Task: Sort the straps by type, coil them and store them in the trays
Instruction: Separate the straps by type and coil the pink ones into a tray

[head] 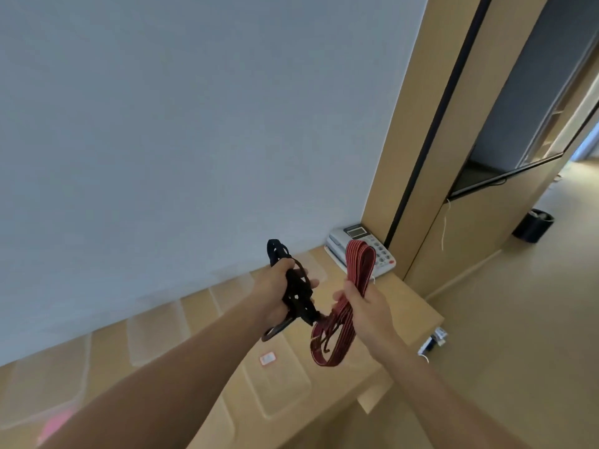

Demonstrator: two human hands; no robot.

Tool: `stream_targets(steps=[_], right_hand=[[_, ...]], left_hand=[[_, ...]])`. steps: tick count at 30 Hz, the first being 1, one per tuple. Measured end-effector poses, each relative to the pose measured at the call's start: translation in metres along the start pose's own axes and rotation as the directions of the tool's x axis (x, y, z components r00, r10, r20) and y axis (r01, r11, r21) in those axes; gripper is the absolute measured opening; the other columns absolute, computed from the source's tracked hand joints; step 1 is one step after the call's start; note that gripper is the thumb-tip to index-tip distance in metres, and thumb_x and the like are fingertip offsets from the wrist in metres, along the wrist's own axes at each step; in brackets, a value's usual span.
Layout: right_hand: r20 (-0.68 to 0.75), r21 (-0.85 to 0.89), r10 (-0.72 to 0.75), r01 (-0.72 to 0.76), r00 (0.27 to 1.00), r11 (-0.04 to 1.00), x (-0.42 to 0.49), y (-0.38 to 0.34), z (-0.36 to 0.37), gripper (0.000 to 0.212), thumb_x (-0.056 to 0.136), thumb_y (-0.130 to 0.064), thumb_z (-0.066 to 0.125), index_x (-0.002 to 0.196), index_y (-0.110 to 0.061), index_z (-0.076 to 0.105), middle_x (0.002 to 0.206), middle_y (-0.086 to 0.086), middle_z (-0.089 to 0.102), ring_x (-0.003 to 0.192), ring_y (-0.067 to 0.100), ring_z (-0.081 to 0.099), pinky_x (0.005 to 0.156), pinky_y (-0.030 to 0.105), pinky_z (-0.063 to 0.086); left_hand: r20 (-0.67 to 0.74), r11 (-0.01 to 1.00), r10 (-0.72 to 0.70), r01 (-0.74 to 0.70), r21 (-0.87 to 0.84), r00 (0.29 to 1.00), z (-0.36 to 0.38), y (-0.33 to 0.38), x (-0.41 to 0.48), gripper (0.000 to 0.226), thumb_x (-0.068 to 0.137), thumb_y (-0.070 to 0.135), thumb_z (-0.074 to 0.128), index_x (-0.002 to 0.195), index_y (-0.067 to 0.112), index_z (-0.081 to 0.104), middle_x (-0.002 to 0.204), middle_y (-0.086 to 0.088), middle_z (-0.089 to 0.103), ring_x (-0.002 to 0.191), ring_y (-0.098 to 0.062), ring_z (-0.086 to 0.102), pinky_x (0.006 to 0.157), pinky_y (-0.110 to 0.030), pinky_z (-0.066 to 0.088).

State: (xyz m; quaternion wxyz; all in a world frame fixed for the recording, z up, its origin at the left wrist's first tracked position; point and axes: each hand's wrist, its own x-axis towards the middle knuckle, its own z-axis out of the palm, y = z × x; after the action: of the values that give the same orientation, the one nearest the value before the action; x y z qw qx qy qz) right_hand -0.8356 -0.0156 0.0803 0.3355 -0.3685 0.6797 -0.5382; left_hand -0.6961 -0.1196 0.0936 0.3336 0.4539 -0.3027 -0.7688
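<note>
My left hand (275, 291) grips a bundle of black straps (297, 296) with a dark hook hanging below it. My right hand (364, 307) grips a folded bundle of red striped straps (356, 264), whose loops stick up above the fist and hang down below it. Both bundles are held in the air above the wooden desk (408, 306), close together and nearly touching near the bottom. Clear plastic trays (282, 384) lie on the desk under my arms; they are see-through and hard to make out.
A white desk phone (363, 246) sits at the desk's far end by a wooden pillar. A small red-and-white label (267, 359) lies on the desk. A black bin (533, 225) stands on the floor to the right. A blurred pink thing (55, 424) shows at lower left.
</note>
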Motion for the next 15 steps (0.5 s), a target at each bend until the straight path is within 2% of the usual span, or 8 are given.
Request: stream_targets(steps=[3,7,9,12,15], right_hand=[[0.042,-0.059,0.098,-0.095,0.994,0.994,0.036,0.005,-0.024,0.023,0.103,-0.028,0.047,0.101,-0.009,0.059,0.085,0.010,0.072,0.069,0.022,0.070,0.075,0.046,0.059],[0.175,-0.192,0.212,-0.178,0.961,0.965,0.080,0.016,-0.045,0.018,0.103,-0.029,0.046,0.106,-0.014,0.056,0.086,0.011,0.071,0.065,0.020,0.070,0.068,0.041,0.060],[0.183,-0.201,0.226,-0.189,0.957,0.961,0.103,0.020,-0.049,0.017,0.102,-0.026,0.048,0.104,-0.011,0.056,0.079,0.010,0.071,0.059,0.020,0.067,0.059,0.036,0.057],[0.173,-0.067,0.290,-0.283,0.941,0.957,0.138,0.030,-0.058,0.015,0.099,-0.022,0.051,0.098,-0.008,0.057,0.067,0.009,0.066,0.050,0.020,0.059,0.049,0.030,0.048],[0.299,-0.142,0.375,-0.348,0.878,0.927,0.163,0.047,-0.065,0.017,0.098,-0.021,0.052,0.096,-0.005,0.058,0.064,0.010,0.064,0.048,0.020,0.053,0.049,0.030,0.043]], left_hand=[[-0.018,0.999,-0.032,0.032,0.019,0.999,0.004,0.000,0.026,0.020,0.097,0.023,0.054,0.097,0.003,0.055,0.068,-0.015,0.072,0.059,-0.028,0.071,0.067,-0.046,0.058],[-0.080,0.996,-0.074,0.078,0.043,0.994,0.011,-0.017,0.050,0.019,0.097,0.020,0.054,0.108,0.006,0.048,0.095,-0.021,0.063,0.060,-0.031,0.067,0.059,-0.041,0.056],[-0.137,0.992,-0.115,0.121,0.038,0.984,0.012,-0.024,0.059,0.018,0.097,0.021,0.055,0.106,0.008,0.047,0.098,-0.026,0.066,0.060,-0.034,0.064,0.058,-0.041,0.057],[-0.170,0.983,-0.140,0.116,-0.143,0.975,0.007,-0.024,0.070,0.021,0.097,0.025,0.051,0.103,0.006,0.047,0.085,-0.023,0.067,0.061,-0.032,0.060,0.060,-0.039,0.054],[-0.130,0.933,-0.121,0.068,-0.354,0.984,-0.001,-0.023,0.076,0.022,0.097,0.027,0.044,0.092,0.006,0.048,0.070,-0.012,0.059,0.053,-0.024,0.053,0.053,-0.031,0.051]])
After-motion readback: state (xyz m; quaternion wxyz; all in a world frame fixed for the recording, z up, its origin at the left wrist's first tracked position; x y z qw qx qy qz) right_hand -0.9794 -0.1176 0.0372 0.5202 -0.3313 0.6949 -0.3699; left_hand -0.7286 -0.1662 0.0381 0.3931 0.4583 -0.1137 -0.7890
